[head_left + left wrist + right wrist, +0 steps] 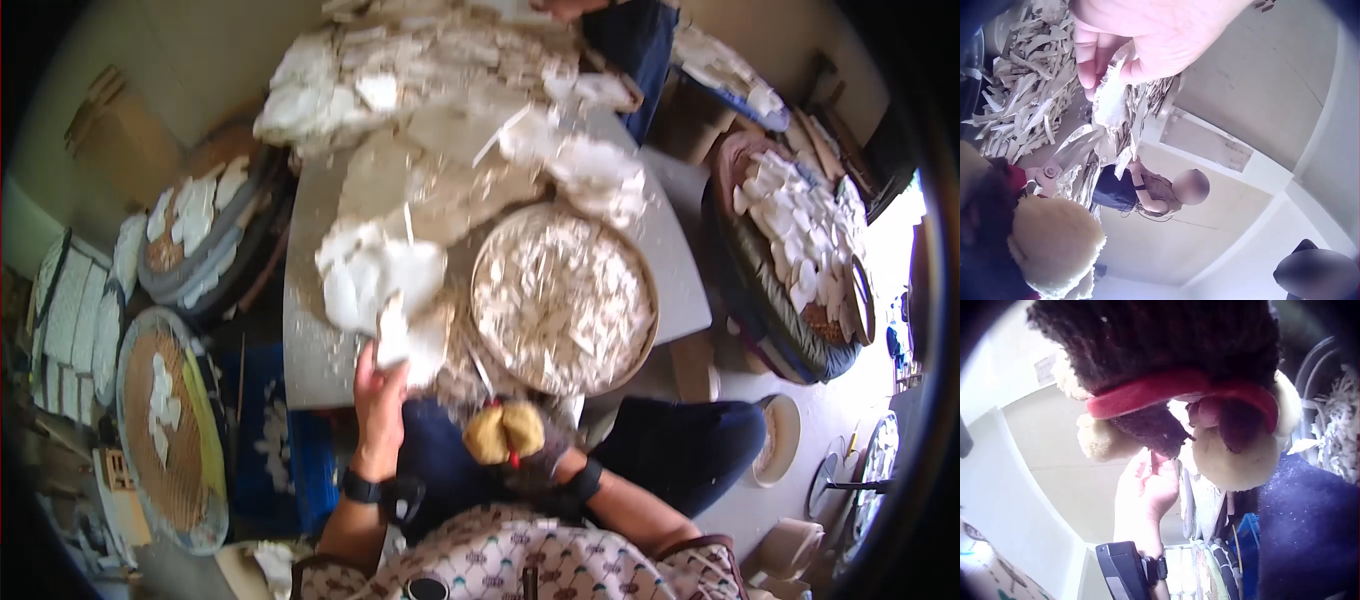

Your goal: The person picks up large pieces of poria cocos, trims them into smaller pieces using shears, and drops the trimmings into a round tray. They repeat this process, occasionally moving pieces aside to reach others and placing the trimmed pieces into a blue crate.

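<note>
Thin, white, ragged flat piece (415, 345) is near the front edge of the grey counter (683, 290), pinched by the left hand (380, 402). Dark-gloved right hand (543, 462) grips red-handled metal scissors (1050, 172).

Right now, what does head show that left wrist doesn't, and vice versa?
Only head: the blue crate, the round tray at lower left, and the wearer's patterned garment.

Only left wrist: the pivot of the scissors, the other person's torso (head catches just part of a hand and dark trousers), and a pale framed panel.

Both: the left hand holding a white piece, the scissors, yellow padding at their handles, and heaped scraps.
</note>
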A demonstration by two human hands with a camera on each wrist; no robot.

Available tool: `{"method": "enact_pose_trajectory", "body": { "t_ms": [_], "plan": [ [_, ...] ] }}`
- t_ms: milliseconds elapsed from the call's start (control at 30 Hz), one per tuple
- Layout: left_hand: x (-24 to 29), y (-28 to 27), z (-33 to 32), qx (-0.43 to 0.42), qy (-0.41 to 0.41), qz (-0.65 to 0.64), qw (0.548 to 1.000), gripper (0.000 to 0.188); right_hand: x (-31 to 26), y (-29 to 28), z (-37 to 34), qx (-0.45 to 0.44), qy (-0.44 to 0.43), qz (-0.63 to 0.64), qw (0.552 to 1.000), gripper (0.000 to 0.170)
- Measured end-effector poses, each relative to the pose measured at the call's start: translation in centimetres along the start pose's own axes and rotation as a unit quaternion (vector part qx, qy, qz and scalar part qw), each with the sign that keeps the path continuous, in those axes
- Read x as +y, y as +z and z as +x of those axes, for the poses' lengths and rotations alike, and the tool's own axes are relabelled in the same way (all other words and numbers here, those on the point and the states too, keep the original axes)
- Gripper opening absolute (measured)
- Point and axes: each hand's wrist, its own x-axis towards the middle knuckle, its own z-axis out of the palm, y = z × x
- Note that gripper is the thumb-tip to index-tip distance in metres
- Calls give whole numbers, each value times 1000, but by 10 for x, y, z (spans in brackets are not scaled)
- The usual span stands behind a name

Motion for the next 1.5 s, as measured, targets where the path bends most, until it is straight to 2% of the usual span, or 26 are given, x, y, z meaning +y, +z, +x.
{"method": "enact_pose_trajectory", "body": {
  "t_ms": [33, 67, 100, 167, 200, 267, 300, 333, 367, 400, 433, 467, 500, 567, 667, 700, 767, 867, 1067, 1167, 1267, 1400, 1500],
  "plan": [
    [-1, -1, -4, 6, -2, -7, 1000, 52, 7, -18, 9, -132, -106, -193, 967, 29],
    [-2, 1, -2, 12, 0, -14, 1000, 57, 3, -17, 8, -168, -147, -250, 942, 28],
    [-2, 2, -1, 11, 0, -3, 1000, 53, 0, -10, 4, -155, -136, -248, 946, 27],
    [-7, -1, -4, 1, -3, 10, 1000, 49, 2, -1, -1, -117, -53, -105, 986, 26],
    [-9, -1, -3, -12, 0, 10, 1000, 49, 20, -17, 5, -110, 55, 251, 960, 28],
    [-12, -1, -6, -4, 2, 12, 1000, 49, 20, -18, 2, -67, 8, -4, 998, 30],
    [-13, -1, -7, -4, 1, 15, 1000, 51, 21, -18, 0, -39, -6, -138, 990, 31],
    [-15, -2, -8, -4, 0, 17, 1000, 53, 22, -17, 0, -43, -41, -282, 958, 30],
    [-18, -4, -7, -17, 13, 27, 999, 50, 20, -16, 2, -47, -74, -420, 903, 29],
    [-20, -4, -7, -20, 18, 39, 999, 51, 19, -14, 3, -50, -106, -548, 828, 28],
    [-21, -5, -8, -24, 23, 51, 998, 51, 10, 6, 1, -14, -61, -427, 902, 25],
    [-22, -5, -8, -28, 29, 64, 997, 52, 14, 2, 1, 6, -33, -300, 953, 25],
    [-22, -5, -9, -37, 21, 66, 997, 53, 20, -7, 3, 27, -4, -167, 986, 25],
    [-19, -5, -10, -58, 7, 71, 996, 55, 32, -23, 11, 57, 41, 78, 994, 28],
    [-17, -5, -8, -46, 67, 88, 993, 57, 15, -9, 10, -28, 18, 16, 999, 31],
    [-19, -3, -7, -30, 88, 72, 993, 57, 14, 0, 9, -17, 8, -23, 1000, 32],
    [-25, 3, -6, 3, 129, 41, 991, 57, 9, 7, 11, -43, 49, 19, 998, 32],
    [-23, 11, -4, 10, 131, 46, 990, 57, 16, 4, 9, -34, 61, 11, 998, 34],
    [-15, -2, 6, -62, 69, 63, 994, 54, 6, 18, 11, -41, 61, 38, 997, 29],
    [-17, -2, 11, -77, 78, 63, 992, 54, 2, 19, 22, -67, 48, -28, 996, 30],
    [-16, -3, 12, -67, 53, 59, 995, 55, 5, 22, 24, -52, -2, -68, 996, 30],
    [-8, 1, 9, -86, 7, 64, 994, 54, 7, 18, 28, -79, 8, -75, 994, 30],
    [-5, 0, 9, -110, -36, 44, 992, 54, -4, 16, 38, -104, -44, -313, 943, 28]
  ]
}}
